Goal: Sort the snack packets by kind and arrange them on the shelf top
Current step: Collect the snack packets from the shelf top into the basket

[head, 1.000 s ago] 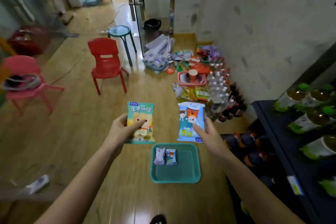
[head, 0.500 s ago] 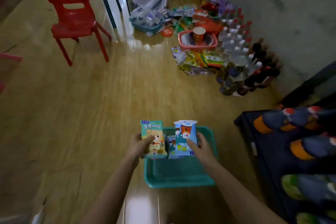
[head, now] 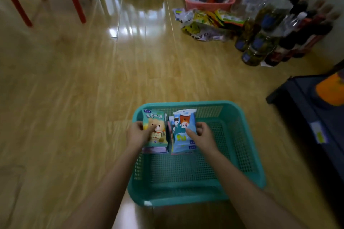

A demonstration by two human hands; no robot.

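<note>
Down inside the teal basket (head: pixel 186 102) on the floor, I hold one packet in each hand. My left hand (head: pixel 138 134) pinches the green bear packet (head: pixel 155 126), thumb on its face and fingers behind. My right hand (head: pixel 203 136) pinches the blue packet (head: pixel 183 130) the same way at its right edge. They sit side by side, nearly touching, above smaller packets (head: pixel 154 149) on the basket bottom. Both packets face up, long axes running away from me, with the printed tops toward the far wall. I judge this to be the sorting step, with two kinds kept apart. Next, I think, comes a carry to the dark shelf (head: pixel 305 109) on my right, keeping each packet flat and separate.
</note>
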